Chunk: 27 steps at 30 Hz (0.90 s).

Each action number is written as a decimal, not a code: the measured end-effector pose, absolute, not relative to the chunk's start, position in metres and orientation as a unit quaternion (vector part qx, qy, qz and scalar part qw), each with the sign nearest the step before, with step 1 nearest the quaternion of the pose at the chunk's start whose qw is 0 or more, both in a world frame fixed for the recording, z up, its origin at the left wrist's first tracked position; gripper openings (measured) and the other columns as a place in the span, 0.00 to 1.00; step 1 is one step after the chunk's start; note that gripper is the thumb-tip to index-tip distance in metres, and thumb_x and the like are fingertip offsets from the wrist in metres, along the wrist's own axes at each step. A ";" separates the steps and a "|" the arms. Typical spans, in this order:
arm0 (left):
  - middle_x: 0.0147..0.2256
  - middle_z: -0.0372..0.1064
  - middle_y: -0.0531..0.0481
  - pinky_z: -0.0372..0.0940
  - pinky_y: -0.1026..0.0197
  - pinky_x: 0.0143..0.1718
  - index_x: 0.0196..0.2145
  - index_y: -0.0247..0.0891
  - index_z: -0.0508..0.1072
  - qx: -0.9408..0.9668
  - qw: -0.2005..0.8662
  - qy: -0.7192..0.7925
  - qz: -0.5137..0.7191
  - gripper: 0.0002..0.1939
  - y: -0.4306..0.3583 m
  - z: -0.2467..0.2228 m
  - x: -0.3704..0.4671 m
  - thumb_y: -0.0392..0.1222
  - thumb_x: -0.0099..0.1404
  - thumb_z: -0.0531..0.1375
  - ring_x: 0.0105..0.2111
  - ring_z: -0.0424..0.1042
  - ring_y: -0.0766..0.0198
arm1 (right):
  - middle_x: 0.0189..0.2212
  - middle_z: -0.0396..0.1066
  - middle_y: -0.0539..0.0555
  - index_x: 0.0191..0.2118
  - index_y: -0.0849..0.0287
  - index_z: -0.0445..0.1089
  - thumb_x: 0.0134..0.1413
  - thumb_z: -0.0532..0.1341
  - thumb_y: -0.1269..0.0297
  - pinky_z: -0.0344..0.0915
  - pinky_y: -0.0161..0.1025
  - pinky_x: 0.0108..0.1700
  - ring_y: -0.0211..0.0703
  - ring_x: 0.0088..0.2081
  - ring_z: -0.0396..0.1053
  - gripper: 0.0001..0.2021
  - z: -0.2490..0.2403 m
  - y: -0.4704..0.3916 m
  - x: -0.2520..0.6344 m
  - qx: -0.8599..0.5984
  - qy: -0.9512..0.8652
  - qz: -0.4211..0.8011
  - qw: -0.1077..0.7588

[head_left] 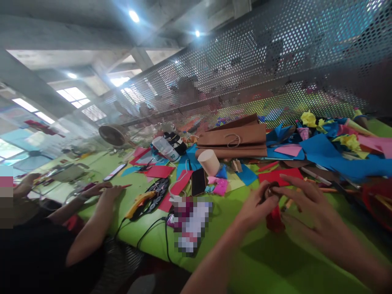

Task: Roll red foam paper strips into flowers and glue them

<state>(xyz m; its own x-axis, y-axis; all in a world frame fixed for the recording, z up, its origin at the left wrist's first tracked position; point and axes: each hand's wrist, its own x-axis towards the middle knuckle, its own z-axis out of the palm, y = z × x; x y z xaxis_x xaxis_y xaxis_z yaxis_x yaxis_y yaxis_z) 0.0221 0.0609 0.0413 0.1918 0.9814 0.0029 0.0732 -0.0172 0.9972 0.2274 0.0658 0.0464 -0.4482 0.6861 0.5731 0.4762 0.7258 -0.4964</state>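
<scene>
My left hand (pixel 254 208) is closed on a small red and brown piece (pixel 275 220). Its upper part is a brown curl between thumb and fingers, and its red part hangs below, just above the green table (pixel 232 228). Whether it is paper is too blurred to tell. Beside it on the right is my right hand (pixel 309 204), with fingers stretched out and apart. One of its fingertips reaches the brown curl. Just behind my hands lies a red paper sheet (pixel 266 178).
Beyond lie a brown paper bag (pixel 232 139), a cream roll (pixel 209 162), blue paper (pixel 324 151) and yellow crumpled paper (pixel 308 119). Left of my hands are a dark phone (pixel 199 182) and a yellow glue gun (pixel 141 204) with a cord. Another person's arms (pixel 98 216) rest at the left.
</scene>
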 end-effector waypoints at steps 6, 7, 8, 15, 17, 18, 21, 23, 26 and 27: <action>0.41 0.70 0.49 0.64 0.58 0.50 0.47 0.39 0.72 0.586 0.478 0.500 0.422 0.17 0.061 0.047 0.019 0.54 0.69 0.62 0.44 0.68 0.58 | 0.63 0.71 0.57 0.61 0.44 0.71 0.66 0.60 0.58 0.69 0.65 0.60 0.63 0.63 0.70 0.19 0.047 0.068 0.230 -0.357 -0.838 0.094 0.402; 0.39 0.69 0.50 0.64 0.59 0.48 0.46 0.39 0.72 0.599 0.461 0.506 0.416 0.16 0.061 0.049 0.019 0.53 0.69 0.62 0.42 0.67 0.59 | 0.63 0.71 0.58 0.60 0.45 0.71 0.66 0.61 0.58 0.68 0.65 0.60 0.63 0.63 0.70 0.19 0.044 0.069 0.229 -0.354 -0.843 0.084 0.396; 0.37 0.68 0.51 0.63 0.59 0.46 0.45 0.40 0.72 0.613 0.443 0.511 0.409 0.14 0.060 0.050 0.020 0.52 0.69 0.61 0.40 0.65 0.60 | 0.63 0.71 0.58 0.60 0.46 0.71 0.66 0.61 0.59 0.67 0.66 0.61 0.63 0.63 0.70 0.19 0.042 0.069 0.228 -0.353 -0.846 0.076 0.392; 0.31 0.59 0.56 0.55 0.61 0.37 0.39 0.40 0.68 0.687 0.338 0.509 0.394 0.09 0.058 0.057 0.025 0.46 0.65 0.61 0.31 0.59 0.64 | 0.68 0.65 0.59 0.63 0.46 0.67 0.64 0.61 0.62 0.71 0.63 0.59 0.63 0.65 0.67 0.22 0.034 0.062 0.219 -0.356 -0.843 0.127 0.384; 0.30 0.59 0.56 0.55 0.61 0.36 0.40 0.40 0.69 0.691 0.338 0.503 0.394 0.09 0.057 0.058 0.026 0.46 0.65 0.61 0.31 0.58 0.65 | 0.68 0.65 0.59 0.62 0.47 0.68 0.63 0.62 0.63 0.71 0.63 0.59 0.63 0.65 0.67 0.22 0.032 0.061 0.217 -0.353 -0.843 0.126 0.386; 0.30 0.59 0.56 0.55 0.61 0.36 0.40 0.40 0.69 0.691 0.343 0.502 0.390 0.09 0.056 0.059 0.026 0.45 0.65 0.61 0.31 0.58 0.65 | 0.67 0.66 0.59 0.61 0.47 0.68 0.62 0.62 0.63 0.71 0.63 0.59 0.64 0.65 0.67 0.22 0.031 0.060 0.216 -0.351 -0.844 0.120 0.387; 0.31 0.60 0.56 0.57 0.62 0.37 0.42 0.40 0.70 0.682 0.371 0.500 0.385 0.09 0.056 0.058 0.026 0.45 0.65 0.61 0.32 0.59 0.65 | 0.66 0.67 0.60 0.60 0.49 0.70 0.60 0.63 0.64 0.69 0.64 0.59 0.65 0.64 0.68 0.22 0.028 0.061 0.216 -0.356 -0.846 0.101 0.383; 0.32 0.62 0.55 0.59 0.62 0.38 0.42 0.40 0.70 0.660 0.403 0.498 0.392 0.10 0.058 0.054 0.025 0.45 0.65 0.61 0.33 0.60 0.64 | 0.66 0.68 0.60 0.61 0.49 0.69 0.60 0.63 0.63 0.69 0.65 0.59 0.65 0.64 0.68 0.22 0.030 0.063 0.218 -0.358 -0.850 0.091 0.375; 0.35 0.62 0.53 0.61 0.62 0.41 0.42 0.40 0.69 0.619 0.450 0.486 0.422 0.10 0.061 0.046 0.023 0.47 0.68 0.60 0.35 0.61 0.63 | 0.66 0.67 0.59 0.64 0.46 0.67 0.63 0.62 0.62 0.69 0.65 0.59 0.64 0.63 0.68 0.24 0.036 0.064 0.222 -0.351 -0.851 0.083 0.381; 0.36 0.62 0.53 0.61 0.62 0.42 0.42 0.40 0.69 0.607 0.461 0.480 0.434 0.10 0.061 0.044 0.022 0.47 0.68 0.60 0.36 0.61 0.63 | 0.66 0.68 0.59 0.64 0.46 0.66 0.64 0.61 0.62 0.69 0.65 0.59 0.64 0.64 0.68 0.24 0.037 0.064 0.223 -0.351 -0.849 0.080 0.386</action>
<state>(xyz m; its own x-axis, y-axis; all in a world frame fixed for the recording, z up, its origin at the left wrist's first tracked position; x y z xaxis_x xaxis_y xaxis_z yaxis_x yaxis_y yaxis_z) 0.0222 0.0614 0.0437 0.1612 0.9833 0.0847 0.1823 -0.1140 0.9766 0.2228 0.0644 0.0374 -0.4559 0.6574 0.6000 0.5345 0.7412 -0.4060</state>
